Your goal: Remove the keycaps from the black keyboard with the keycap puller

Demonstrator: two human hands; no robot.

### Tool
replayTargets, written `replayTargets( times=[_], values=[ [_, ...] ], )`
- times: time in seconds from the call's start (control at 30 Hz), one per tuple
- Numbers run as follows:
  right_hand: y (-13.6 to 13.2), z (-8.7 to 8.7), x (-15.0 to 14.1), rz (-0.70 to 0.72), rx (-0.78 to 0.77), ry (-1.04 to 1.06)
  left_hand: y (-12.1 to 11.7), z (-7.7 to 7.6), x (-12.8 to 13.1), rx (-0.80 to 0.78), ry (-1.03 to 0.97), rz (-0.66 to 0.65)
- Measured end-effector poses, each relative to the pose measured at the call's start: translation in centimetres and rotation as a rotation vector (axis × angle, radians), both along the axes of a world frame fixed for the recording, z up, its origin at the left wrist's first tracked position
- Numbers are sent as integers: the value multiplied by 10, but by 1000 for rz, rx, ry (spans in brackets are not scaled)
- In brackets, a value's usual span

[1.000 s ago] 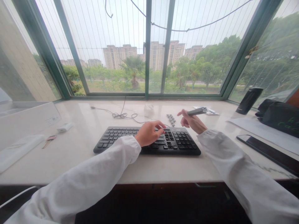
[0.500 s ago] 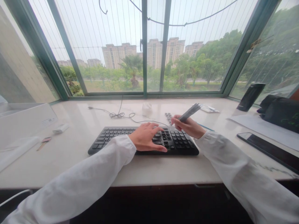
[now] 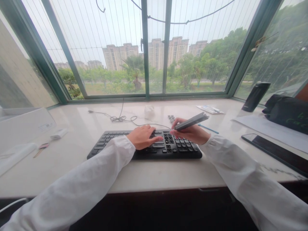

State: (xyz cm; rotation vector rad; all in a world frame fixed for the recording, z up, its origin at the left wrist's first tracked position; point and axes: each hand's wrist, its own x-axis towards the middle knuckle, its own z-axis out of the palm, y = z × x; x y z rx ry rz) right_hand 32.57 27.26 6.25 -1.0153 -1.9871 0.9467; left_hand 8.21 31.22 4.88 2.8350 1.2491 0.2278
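A black full-size keyboard [image 3: 179, 150] lies on a pale stone sill, with its number pad to the right. My left hand [image 3: 143, 137] rests on its middle keys, fingers spread and holding nothing. Above the keys on the right, my right hand [image 3: 190, 134] holds a flat grey bar [image 3: 192, 121] between thumb and fingers. The bar is tilted, and its exact kind is unclear. Both white sleeves reach in from the bottom corners.
Behind the keyboard lie a few small dark keys [image 3: 171, 118] and a coiled black cable [image 3: 117, 118]. A black phone [image 3: 271, 151] and a black bag [image 3: 290, 112] sit right. A white box [image 3: 26, 123] and a key [image 3: 40, 149] sit left. Window glass borders the sill's far edge.
My right hand has moved left and closer to the keyboard, and the grey bar has tilted flatter. My left hand has shifted slightly left across the keys.
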Motion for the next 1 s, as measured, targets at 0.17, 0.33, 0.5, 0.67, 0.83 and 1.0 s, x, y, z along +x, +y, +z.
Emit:
replayTargets(
  times=[0.17, 0.33, 0.5, 0.67, 0.83, 1.0],
  values=[
    [-10, 6, -2, 96, 103, -172, -2, 3, -3, 5, -4, -3],
    [-14, 10, -3, 221, 109, -310, -5, 6, -1, 147, -23, 3],
    [-16, 12, -2, 273, 30, -331, -13, 11, 6, 212, -133, -132],
    [-9, 7, 3, 283, 22, -359, -20, 10, 12, 145, -228, -211],
    [-3, 0, 3, 233, 91, -434, -23, 7, 18, 57, -319, -216],
    [-3, -1, -2, 193, 100, -420, -26, 5, 20, -17, -358, -211]
  ],
)
